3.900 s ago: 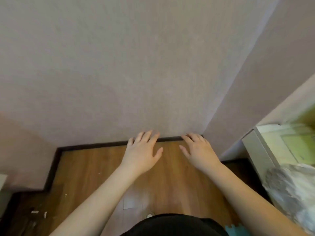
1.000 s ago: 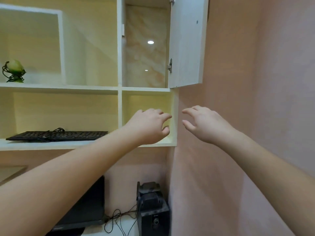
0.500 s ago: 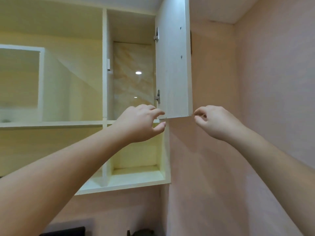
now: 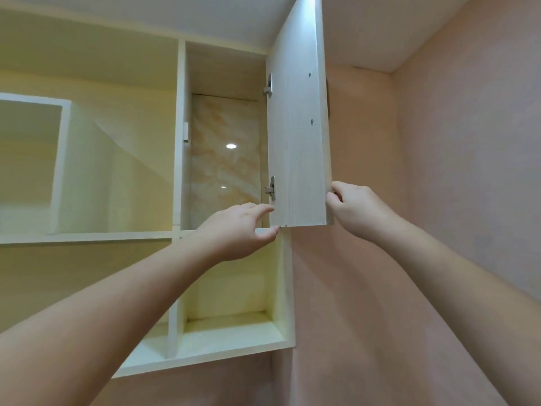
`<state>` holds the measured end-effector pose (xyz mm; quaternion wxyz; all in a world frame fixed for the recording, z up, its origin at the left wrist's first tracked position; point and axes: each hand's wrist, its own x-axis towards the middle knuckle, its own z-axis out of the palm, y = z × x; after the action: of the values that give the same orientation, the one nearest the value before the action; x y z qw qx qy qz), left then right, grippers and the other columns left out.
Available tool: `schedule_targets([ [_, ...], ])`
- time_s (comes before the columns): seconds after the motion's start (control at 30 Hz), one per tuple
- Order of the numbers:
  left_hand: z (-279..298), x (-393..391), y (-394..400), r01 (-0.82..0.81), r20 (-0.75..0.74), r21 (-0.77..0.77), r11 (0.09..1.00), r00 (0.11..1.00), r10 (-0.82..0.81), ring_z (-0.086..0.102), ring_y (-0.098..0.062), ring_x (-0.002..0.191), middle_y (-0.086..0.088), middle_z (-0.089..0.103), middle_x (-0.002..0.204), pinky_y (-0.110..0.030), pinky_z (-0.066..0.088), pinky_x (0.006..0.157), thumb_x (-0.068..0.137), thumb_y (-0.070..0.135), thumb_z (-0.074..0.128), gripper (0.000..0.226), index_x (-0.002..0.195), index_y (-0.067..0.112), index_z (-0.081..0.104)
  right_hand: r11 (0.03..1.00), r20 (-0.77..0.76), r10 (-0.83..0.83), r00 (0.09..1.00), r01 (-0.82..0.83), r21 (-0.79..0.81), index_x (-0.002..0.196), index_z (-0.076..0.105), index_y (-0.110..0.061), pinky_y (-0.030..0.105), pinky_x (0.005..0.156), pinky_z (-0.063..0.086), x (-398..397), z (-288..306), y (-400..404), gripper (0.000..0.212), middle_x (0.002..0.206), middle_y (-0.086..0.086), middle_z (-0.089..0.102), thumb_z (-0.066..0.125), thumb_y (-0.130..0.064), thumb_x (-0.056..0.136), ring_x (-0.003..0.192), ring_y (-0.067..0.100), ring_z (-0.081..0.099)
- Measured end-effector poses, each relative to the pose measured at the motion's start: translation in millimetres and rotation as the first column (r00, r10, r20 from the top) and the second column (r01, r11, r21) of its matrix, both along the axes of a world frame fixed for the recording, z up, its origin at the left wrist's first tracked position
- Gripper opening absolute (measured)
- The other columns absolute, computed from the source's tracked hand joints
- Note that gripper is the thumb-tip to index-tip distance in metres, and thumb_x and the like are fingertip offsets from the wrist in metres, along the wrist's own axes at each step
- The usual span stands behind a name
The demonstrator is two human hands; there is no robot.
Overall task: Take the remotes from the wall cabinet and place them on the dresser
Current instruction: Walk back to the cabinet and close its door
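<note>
Pale cream laminate wall cabinet (image 4: 87, 159) fills the view, open cubbies on the left, pink wall (image 4: 453, 200) on the right. Its tall white wood-grain door (image 4: 298, 142) hangs swung out, edge-on to us, showing a marble-look back panel (image 4: 225, 159) inside w/ a ceiling light reflected in it. No remotes visible: the upper compartment's floor sits above eye level, so can't tell what's lying there; the lower cubby (image 4: 231, 326) looks bare. Dresser not in shot.

Left hand (image 4: 237, 232) is half open, fingers spread, thumb at the door's bottom corner by the lower hinge (image 4: 271, 187), holding nothing. Right hand (image 4: 357, 209) is curled, fingertips pinched on the door's free edge near the bottom.

Step in hand, by my read: steady the door, then reach in. Best approach: keep the right hand on the edge so the door doesn't swing back, send the left hand up over the shelf lip and feel along the floor, palm down, since it's a blind reach.
</note>
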<state>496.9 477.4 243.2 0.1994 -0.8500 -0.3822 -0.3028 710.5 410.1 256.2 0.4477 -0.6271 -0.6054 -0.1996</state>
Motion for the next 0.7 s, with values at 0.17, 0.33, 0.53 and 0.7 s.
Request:
schedule_targets([
  [0.17, 5.1, 3.9, 4.4, 0.267, 0.261, -0.118, 0.957, 0.938, -0.229, 0.048, -0.014, 0.128, 0.003, 0.052, 0.142, -0.032, 0.041, 0.101, 0.096, 0.058, 0.034, 0.053, 0.145, 0.040, 0.033, 0.928, -0.040, 0.370, 0.928, -0.366, 0.073, 0.105, 0.063, -0.020, 0.037, 0.084, 0.046, -21.0, -5.0, 14.9, 0.044, 0.106, 0.004, 0.069, 0.024, -0.034, 0.092, 0.092, 0.019, 0.061],
  [0.33, 21.9, -15.3, 9.6, 0.353, 0.524, -0.056, 0.934, 0.807, -0.273, 0.049, -0.020, 0.128, -0.002, 0.049, 0.145, -0.028, 0.043, 0.094, 0.096, 0.057, 0.036, 0.058, 0.149, 0.038, 0.024, 0.835, -0.026, 0.548, 0.836, -0.546, 0.069, 0.144, 0.040, -0.025, 0.026, 0.112, 0.029, -63.8, -12.1, 42.3, 0.045, 0.144, -0.003, 0.049, 0.027, -0.027, 0.101, 0.132, 0.009, 0.043],
  [0.53, 25.1, -40.8, 22.9, 0.283, 0.548, -0.068, 0.957, 0.812, -0.202, 0.064, -0.018, 0.106, -0.003, 0.058, 0.133, -0.040, 0.058, 0.086, 0.091, 0.048, 0.057, 0.065, 0.147, 0.031, 0.030, 0.843, 0.023, 0.512, 0.858, -0.508, 0.180, 0.149, 0.027, -0.029, 0.018, 0.110, 0.022, -101.6, -17.9, 79.3, 0.050, 0.154, -0.007, 0.032, 0.031, -0.020, 0.100, 0.139, 0.004, 0.028],
  [0.7, 20.2, -47.0, 28.9, 0.297, 0.476, -0.072, 0.952, 0.849, -0.229, 0.071, -0.014, 0.077, 0.004, 0.063, 0.107, -0.036, 0.061, 0.075, 0.088, 0.042, 0.065, 0.069, 0.146, 0.030, 0.029, 0.869, 0.090, 0.437, 0.895, -0.446, 0.214, 0.149, 0.020, -0.038, 0.019, 0.091, 0.032, -104.6, -25.5, 95.1, 0.056, 0.149, -0.007, 0.031, 0.033, -0.017, 0.098, 0.127, 0.003, 0.036],
])
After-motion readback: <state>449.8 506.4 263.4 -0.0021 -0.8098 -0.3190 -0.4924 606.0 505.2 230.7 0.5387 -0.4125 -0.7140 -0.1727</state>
